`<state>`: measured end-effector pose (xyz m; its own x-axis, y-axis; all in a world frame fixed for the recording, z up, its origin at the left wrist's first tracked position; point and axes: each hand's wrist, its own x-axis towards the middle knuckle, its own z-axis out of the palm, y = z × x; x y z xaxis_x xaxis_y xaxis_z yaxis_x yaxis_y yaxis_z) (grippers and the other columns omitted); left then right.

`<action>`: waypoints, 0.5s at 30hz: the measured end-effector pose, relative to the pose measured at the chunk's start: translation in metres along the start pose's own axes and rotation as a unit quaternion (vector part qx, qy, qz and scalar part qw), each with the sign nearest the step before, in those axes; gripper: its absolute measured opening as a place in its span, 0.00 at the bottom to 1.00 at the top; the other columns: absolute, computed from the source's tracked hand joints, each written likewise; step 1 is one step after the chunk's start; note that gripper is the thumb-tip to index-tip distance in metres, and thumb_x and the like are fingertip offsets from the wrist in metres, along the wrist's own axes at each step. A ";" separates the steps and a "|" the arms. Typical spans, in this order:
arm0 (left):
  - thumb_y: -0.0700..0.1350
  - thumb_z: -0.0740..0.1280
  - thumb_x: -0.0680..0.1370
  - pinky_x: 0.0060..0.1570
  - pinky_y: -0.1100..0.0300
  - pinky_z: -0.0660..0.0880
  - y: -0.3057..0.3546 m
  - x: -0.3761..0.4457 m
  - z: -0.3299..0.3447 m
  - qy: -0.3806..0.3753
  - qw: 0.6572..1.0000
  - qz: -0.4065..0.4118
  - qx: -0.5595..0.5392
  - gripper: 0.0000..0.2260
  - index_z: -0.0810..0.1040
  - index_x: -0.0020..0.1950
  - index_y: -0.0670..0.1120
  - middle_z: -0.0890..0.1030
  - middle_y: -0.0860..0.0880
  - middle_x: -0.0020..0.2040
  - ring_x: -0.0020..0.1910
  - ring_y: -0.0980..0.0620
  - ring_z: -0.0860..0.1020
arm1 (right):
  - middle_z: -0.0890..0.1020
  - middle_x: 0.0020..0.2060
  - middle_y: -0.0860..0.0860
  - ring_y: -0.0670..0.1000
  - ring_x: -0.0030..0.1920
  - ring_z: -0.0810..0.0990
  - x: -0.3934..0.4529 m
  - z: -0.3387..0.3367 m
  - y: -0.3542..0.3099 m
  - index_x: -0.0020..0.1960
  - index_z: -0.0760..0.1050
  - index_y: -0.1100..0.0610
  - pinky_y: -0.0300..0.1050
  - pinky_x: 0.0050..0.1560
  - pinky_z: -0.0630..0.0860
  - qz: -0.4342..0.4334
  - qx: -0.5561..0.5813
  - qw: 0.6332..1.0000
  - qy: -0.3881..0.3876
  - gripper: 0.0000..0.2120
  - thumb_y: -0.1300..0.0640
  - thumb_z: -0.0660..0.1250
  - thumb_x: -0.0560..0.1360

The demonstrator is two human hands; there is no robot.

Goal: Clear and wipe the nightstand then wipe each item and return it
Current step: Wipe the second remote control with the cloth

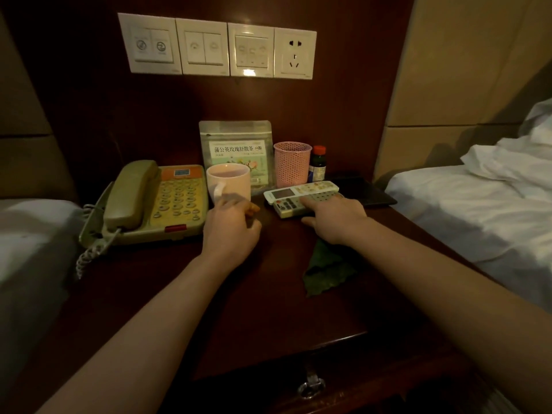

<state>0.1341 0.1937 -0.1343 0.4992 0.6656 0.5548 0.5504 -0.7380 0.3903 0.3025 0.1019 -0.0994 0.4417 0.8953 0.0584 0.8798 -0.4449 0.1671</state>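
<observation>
dark polished wood makes up the nightstand (179, 309), and every item is on it, so we judge the clearing barely begun. along its left edge sits the telephone (149, 204), the bulkiest piece, rigid plastic with a loose handset and a coiled cord; we would lift it by the base with the handset pinned down. at the back edge leans the tea pouch (236, 153), light and floppy, best pinched at its top seal. just in front of it the pink mug (228, 182) looks ceramic, heavy for its size and breakable; whether it holds liquid we cannot tell, so we would keep it level and take the handle. our left hand (231, 225) hovers beside that handle, fingers loosely curled, holding nothing. the pink mesh cup (291, 164) is light and stiff. near the right edge lie two remotes (298, 195), smooth and slippery, one across the other; our right hand (334, 218) rests flat on them with fingers spread, not closed around either. a green cloth (325, 270), soft, lies under that wrist. the small bottle (318, 164), orange-capped, seems easy to tip over.
</observation>
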 end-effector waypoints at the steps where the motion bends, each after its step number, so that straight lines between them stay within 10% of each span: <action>1: 0.43 0.67 0.74 0.62 0.50 0.70 -0.001 0.000 0.001 -0.001 1.000 -0.003 -0.006 0.13 0.79 0.58 0.45 0.76 0.47 0.60 0.63 0.49 0.70 | 0.70 0.68 0.58 0.59 0.65 0.70 0.002 0.002 -0.001 0.76 0.52 0.43 0.50 0.53 0.70 0.004 0.006 1.000 0.001 0.25 0.42 0.52 0.80; 5: 0.46 0.64 0.78 0.65 0.51 0.67 -0.004 0.004 0.006 -0.074 0.997 -0.037 -0.008 0.15 0.75 0.63 0.43 0.72 0.44 0.66 0.66 0.46 0.66 | 0.60 0.72 0.62 0.60 0.57 0.77 -0.013 0.017 -0.006 0.77 0.45 0.44 0.50 0.44 0.73 0.066 0.085 0.990 0.092 0.29 0.41 0.52 0.80; 8: 0.54 0.59 0.80 0.72 0.50 0.56 -0.001 0.001 0.005 -0.193 0.979 -0.061 0.038 0.23 0.67 0.72 0.44 0.60 0.44 0.75 0.74 0.45 0.54 | 0.66 0.65 0.59 0.57 0.45 0.79 -0.031 0.024 -0.010 0.69 0.60 0.54 0.47 0.35 0.70 0.105 0.139 0.968 0.182 0.22 0.43 0.54 0.80; 15: 0.60 0.45 0.82 0.73 0.52 0.40 0.025 -0.022 -0.011 -0.324 0.936 -0.050 0.127 0.29 0.47 0.78 0.47 0.42 0.46 0.78 0.77 0.50 0.40 | 0.74 0.55 0.54 0.57 0.52 0.76 -0.075 0.015 -0.010 0.61 0.67 0.54 0.48 0.42 0.70 0.010 0.133 0.989 0.066 0.19 0.41 0.53 0.79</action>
<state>0.1295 0.1591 -0.1288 0.6931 0.7176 -0.0685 0.7157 -0.6737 0.1840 0.2636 0.0390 -0.1197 0.4477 0.8738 0.1900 0.8942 -0.4366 -0.0990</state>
